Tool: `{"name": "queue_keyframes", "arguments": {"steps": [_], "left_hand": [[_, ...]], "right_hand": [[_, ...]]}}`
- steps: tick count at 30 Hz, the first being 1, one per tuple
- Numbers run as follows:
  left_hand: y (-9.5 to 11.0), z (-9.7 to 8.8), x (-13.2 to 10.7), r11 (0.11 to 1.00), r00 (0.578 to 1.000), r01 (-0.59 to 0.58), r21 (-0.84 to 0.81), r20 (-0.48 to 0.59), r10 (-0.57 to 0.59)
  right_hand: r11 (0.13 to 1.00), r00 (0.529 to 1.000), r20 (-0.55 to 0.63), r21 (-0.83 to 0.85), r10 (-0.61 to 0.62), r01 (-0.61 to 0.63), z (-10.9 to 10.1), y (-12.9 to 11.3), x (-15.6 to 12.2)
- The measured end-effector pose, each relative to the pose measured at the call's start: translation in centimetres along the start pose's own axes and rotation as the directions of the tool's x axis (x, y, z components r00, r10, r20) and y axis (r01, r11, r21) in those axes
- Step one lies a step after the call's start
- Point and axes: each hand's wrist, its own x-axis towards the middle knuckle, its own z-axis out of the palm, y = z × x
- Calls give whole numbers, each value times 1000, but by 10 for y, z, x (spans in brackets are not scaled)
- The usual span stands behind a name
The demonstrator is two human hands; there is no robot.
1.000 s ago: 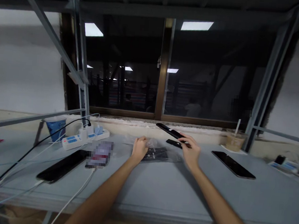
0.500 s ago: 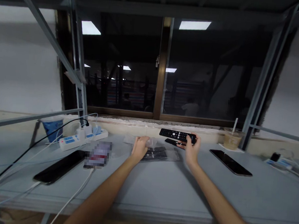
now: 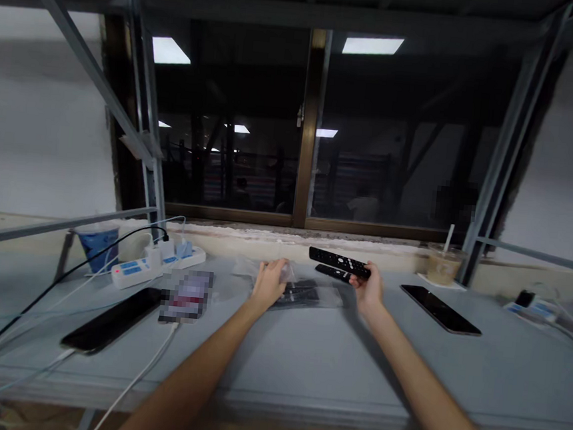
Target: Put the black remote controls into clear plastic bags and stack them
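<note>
My right hand (image 3: 370,290) grips a black remote control (image 3: 338,261) by its near end and holds it above the grey table (image 3: 304,357), buttons facing me. A second black remote (image 3: 330,272) lies on the table just below it. My left hand (image 3: 268,283) is closed on a clear plastic bag (image 3: 304,294) that lies on the table with dark remotes inside.
A black phone (image 3: 439,309) lies to the right, an iced drink cup (image 3: 441,265) behind it. On the left are a dark tablet (image 3: 111,318) with cables, a white power strip (image 3: 156,265) and a blue cup (image 3: 96,244). Metal shelf posts (image 3: 492,193) flank a dark window.
My right hand lifted the remote off the table and turned it so the buttons face me, holding it level. My left hand stayed on the bag.
</note>
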Motion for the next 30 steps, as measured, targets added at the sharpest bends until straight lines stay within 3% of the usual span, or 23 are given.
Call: {"name": "queue_keyframes", "arguments": {"steps": [7,23,30], "left_hand": [[8,-3,-1,999,999,-29,20,24,28],[18,-4,-4,977,977,-212,-14,27,213],[21,-4,-5,974,975,-224,-38,10,224]], "right_hand": [[998,992,118,-60,37,-30,3,-4,-10],[995,997,82,-98,5,3,5,-5,-12],[994,982,178,-103,56,-38,9,-6,-19]]}}
